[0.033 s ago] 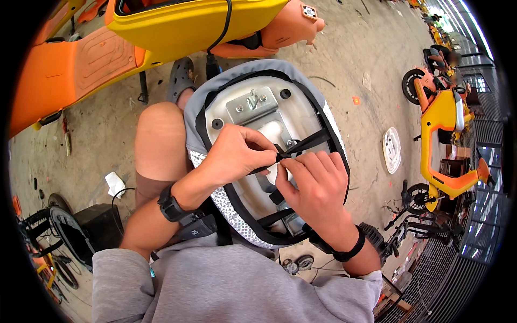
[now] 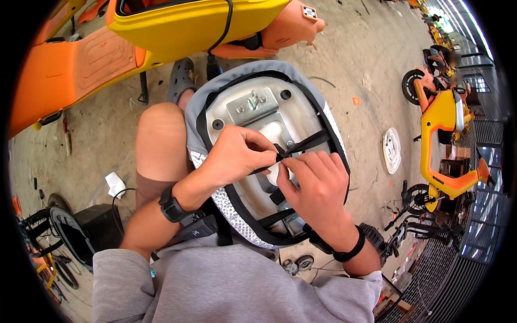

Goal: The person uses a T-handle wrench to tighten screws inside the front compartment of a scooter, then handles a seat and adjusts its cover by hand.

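Note:
An upturned scooter seat (image 2: 276, 90) rests on my lap, its whitish underside facing up. A grey and patterned silver seat cover (image 2: 235, 222) wraps its rim with a black edge band. Above the middle, my left hand (image 2: 243, 153) pinches a black strap (image 2: 311, 141) between thumb and fingers. Close against it, my right hand (image 2: 316, 180) pinches the same strap, the fingertips of both hands almost meeting. Fingers partly hide the strap's join there. A second black strap (image 2: 274, 217) crosses nearer me. The metal bracket (image 2: 252, 107) with its loop lies beyond my left hand.
A yellow and orange scooter (image 2: 183, 32) stands just ahead; another scooter (image 2: 431, 134) is at the right. A white seat-shaped shell (image 2: 392, 151) lies on the concrete floor. At left are white paper (image 2: 114, 184) and a black box (image 2: 99, 223). A person (image 2: 439, 56) is far right.

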Available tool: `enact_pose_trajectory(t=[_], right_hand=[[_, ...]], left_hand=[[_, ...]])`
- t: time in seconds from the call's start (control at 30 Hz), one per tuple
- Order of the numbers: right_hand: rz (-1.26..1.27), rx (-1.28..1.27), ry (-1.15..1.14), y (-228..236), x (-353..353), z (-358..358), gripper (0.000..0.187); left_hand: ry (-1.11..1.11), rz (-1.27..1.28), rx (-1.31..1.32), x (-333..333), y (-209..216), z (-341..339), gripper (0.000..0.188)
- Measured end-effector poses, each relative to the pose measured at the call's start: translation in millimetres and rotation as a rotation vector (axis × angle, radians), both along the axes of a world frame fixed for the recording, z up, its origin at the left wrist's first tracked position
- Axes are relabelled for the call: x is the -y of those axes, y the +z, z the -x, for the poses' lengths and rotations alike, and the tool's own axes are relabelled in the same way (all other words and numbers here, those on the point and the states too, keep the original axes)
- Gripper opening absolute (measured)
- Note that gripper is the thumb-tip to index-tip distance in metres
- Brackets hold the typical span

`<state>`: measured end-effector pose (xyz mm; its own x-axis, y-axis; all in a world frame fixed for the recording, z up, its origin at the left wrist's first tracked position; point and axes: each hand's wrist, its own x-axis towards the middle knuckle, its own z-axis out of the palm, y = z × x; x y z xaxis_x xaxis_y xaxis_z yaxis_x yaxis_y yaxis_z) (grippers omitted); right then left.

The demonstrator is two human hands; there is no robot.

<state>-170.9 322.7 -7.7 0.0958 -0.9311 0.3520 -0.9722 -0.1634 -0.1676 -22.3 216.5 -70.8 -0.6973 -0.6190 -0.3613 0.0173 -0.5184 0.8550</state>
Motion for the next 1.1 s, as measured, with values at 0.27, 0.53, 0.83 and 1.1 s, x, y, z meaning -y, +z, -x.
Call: enact_pose_trajectory(t=[0.27, 0.53, 0.83, 1.1], right_hand=[[-0.067, 0.337, -0.181, 2.9, 6.4, -4.0, 0.018], [0.037, 0.25, 0.057, -11.3, -2.2, 19.3, 0.024], [0.119, 0.149, 0.145, -12.6, -18.2, 13.0, 0.025], [-0.066, 0.329, 0.159, -9.2, -15.2, 15.4, 0.017]], left_hand=[[0.092, 0.293, -0.029, -9.1, -3.6, -3.4, 0.015], [0.289, 1.072, -0.056, -23.2, -6.5, -1.0, 0.019], [0.274, 1.234, 0.057, -30.4, -3.0, -1.3, 0.026], [0.303, 1.335, 0.037, -39.5, -14.3, -0.6, 0.029]])
